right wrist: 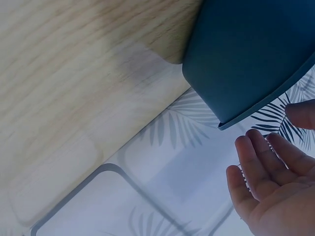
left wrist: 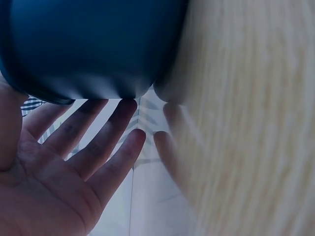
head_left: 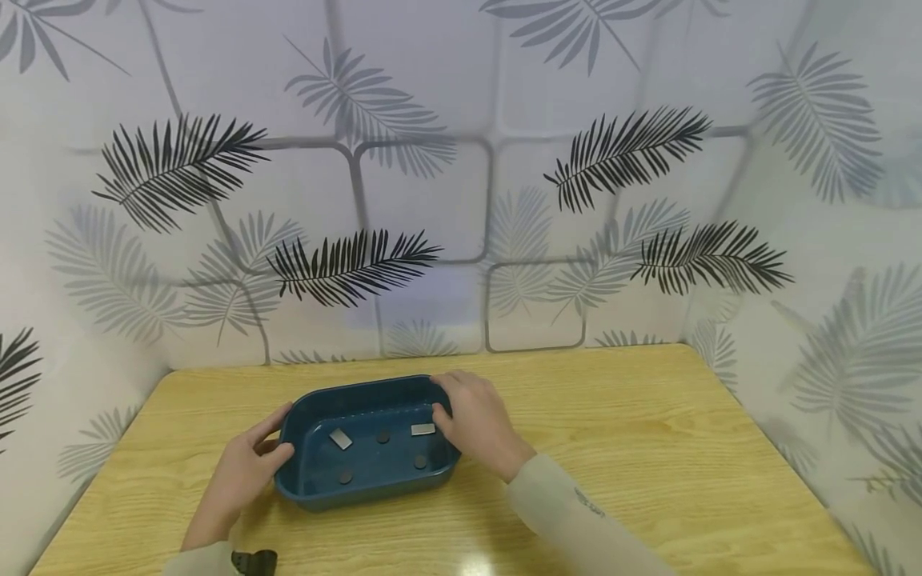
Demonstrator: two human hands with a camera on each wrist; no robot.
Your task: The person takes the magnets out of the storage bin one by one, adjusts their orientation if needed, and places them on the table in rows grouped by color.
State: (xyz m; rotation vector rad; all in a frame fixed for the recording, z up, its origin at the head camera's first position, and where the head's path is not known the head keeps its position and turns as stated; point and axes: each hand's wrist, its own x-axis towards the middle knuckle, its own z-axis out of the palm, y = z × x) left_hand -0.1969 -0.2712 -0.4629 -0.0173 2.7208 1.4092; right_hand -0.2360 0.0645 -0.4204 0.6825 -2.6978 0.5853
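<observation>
A dark blue oblong plastic basin stands on the table. On its floor lie two small silvery rectangular pieces and three small dark round discs. My left hand is at the basin's left end, thumb by the rim; its fingers stretch out nearly straight, several tips against the outer wall. Over the right end is my right hand, with its thumb above the inside. In the right wrist view its fingers are extended, a small gap apart from the rim.
The wood-grain table extends to the right and in front of the basin. A wall with a leaf pattern rises behind it and along both sides. The left wrist wears a black band.
</observation>
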